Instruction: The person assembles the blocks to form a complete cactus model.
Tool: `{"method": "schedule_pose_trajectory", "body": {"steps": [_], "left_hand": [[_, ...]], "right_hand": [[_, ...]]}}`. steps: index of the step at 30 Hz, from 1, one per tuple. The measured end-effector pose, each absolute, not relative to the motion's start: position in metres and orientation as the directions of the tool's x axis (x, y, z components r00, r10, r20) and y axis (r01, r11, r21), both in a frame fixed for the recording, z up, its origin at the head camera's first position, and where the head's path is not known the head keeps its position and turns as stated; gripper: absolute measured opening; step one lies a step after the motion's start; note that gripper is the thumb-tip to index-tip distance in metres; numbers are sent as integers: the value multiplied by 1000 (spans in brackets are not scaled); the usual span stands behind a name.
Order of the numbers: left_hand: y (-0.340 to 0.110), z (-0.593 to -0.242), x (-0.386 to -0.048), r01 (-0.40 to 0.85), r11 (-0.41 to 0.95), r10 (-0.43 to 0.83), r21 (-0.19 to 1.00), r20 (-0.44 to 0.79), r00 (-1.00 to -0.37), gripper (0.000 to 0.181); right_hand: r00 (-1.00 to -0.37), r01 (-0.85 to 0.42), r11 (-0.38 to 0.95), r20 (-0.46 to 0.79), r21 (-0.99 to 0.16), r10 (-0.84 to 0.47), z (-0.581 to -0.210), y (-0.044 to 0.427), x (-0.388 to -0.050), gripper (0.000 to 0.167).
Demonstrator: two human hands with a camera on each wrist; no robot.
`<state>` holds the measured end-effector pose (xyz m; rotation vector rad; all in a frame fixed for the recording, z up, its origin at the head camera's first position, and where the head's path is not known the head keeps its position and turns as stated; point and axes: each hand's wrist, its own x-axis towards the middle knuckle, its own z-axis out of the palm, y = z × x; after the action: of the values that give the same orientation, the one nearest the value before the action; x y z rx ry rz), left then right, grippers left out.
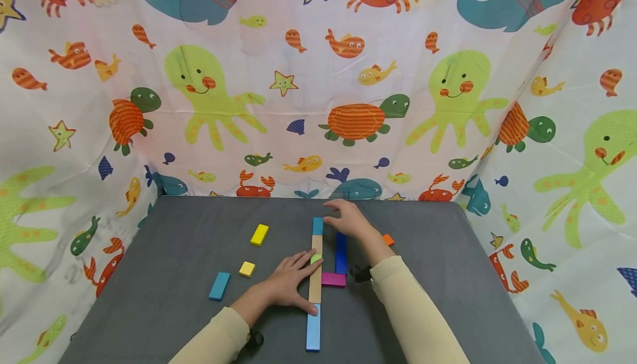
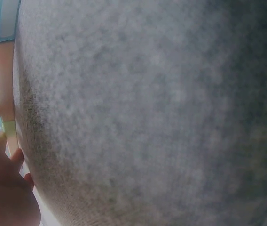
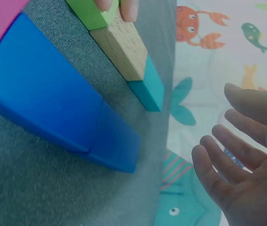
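Observation:
A straight row of blocks runs away from me. It starts with a light blue block (image 1: pixel 313 333), then comes a wooden block (image 1: pixel 314 289), a lime green one, another wooden block (image 3: pixel 121 44) and a teal block (image 1: pixel 317 226) at the far end. My left hand (image 1: pixel 285 285) rests on the row, fingers spread over the green block and thumb on the light blue one. Beside the teal block is my right hand (image 1: pixel 350 220), its fingers loosely bent and holding nothing. A magenta block (image 1: pixel 333 280) juts right from the row, with dark blue blocks (image 3: pixel 49 80) beyond it, end to end.
Left of the row lie a yellow block (image 1: pixel 259 235), a small yellow block (image 1: pixel 247 269) and a blue block (image 1: pixel 219 286). An orange block (image 1: pixel 389 239) shows partly behind my right forearm. A printed sea-animal curtain (image 1: pixel 298 148) borders the grey table (image 1: pixel 448 297) at the back and sides.

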<state>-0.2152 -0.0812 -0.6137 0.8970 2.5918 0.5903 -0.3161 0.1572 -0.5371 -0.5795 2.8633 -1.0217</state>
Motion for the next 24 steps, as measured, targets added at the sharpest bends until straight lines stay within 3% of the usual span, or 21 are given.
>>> {"method": "schedule_pose_trajectory", "body": {"steps": [24], "left_hand": [[-82,-617,-215,498,719,638,484,-175,-750,120]], "right_hand": [[-947,-320,706,184,-632,-264,-555,192,-262,48]]}}
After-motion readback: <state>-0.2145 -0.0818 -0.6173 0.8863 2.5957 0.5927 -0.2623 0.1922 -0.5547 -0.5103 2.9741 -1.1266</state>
